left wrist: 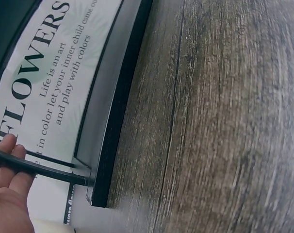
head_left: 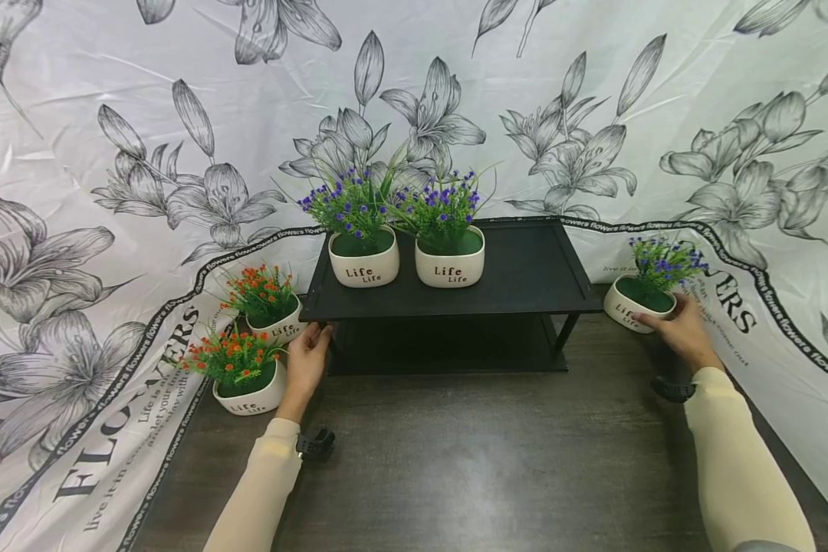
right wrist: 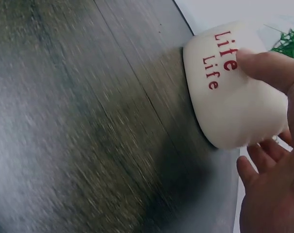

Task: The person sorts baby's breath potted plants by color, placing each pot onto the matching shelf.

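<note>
Cream sleeves reach in from the near edge of the dark wood table (head_left: 469,460), one to each side of the black two-tier stand (head_left: 524,268). Right hand (head_left: 679,328) has its grip clamped on a white "Life" pot of purple flowers (head_left: 638,303), thumb on the lettered side and fingers curling under; the pot sits tilted at the table's right edge, against the flower-print backdrop (head_left: 766,230). With so shallow a hold on a smooth rounded pot, it could roll out of the fingers or tip its greenery. Left hand (head_left: 306,360) lies with fingers straight against the stand's front left corner, holding nothing; a push there could shift the stand and rock the two purple-flower pots (head_left: 407,264) on top. Just left of that hand, two red-flower pots (head_left: 251,360) stand close enough to be knocked
</note>
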Demonstrator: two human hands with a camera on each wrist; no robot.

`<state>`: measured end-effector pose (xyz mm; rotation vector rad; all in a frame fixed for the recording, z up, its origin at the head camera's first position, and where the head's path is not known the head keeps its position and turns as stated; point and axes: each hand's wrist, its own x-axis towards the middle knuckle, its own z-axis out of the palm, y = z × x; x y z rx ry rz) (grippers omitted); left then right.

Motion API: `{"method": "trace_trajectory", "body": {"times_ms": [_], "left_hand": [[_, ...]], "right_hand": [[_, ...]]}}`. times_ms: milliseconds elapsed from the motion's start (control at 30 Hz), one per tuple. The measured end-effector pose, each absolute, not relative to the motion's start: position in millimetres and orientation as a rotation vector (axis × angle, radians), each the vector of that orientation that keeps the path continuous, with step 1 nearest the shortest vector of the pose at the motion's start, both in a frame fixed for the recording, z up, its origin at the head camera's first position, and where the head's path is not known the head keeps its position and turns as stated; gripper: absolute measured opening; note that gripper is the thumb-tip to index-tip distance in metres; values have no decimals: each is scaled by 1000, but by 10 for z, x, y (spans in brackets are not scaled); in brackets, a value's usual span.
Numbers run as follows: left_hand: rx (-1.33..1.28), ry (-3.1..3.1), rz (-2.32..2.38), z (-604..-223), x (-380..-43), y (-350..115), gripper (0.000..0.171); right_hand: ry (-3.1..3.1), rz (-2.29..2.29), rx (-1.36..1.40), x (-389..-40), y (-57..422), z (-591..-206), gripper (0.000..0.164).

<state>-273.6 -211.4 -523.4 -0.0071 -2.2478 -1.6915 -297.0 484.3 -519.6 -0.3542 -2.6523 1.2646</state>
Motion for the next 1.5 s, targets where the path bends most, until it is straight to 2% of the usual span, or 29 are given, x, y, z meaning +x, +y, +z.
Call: {"method": "trace_trajectory", "body": {"times_ms": [133,233,567,867,1333,1500], "left_hand": [[-1,-2234,-1715,-5235,-2736,-2113,38],[-3,-2220,-1727,-5239,-2736,-2115,38],[-21,-2238,-1709,-5230,-2728,-2111,40],[-13,-2240,-1715,-5237,-2724,-2104,40],[22,-2237,-1718,-5244,-2731,-2106,36],[50,-2268,-1722,-5095,-2658,-2062,36]], "right_hand": [[-2631,1404,-432,-3002,4781,-5212,116],[-2625,1448,-456,-3027,4748,-5218,125],[-2658,1216,-464,-3016,4712,-5285,119],[-2670,1360,-513,-2943,4687,-5288,126],[-2690,1328,-506,-2932,4704,-5289,125],[-2668,1348,-488,-2944,4706,-5277,124]]}}
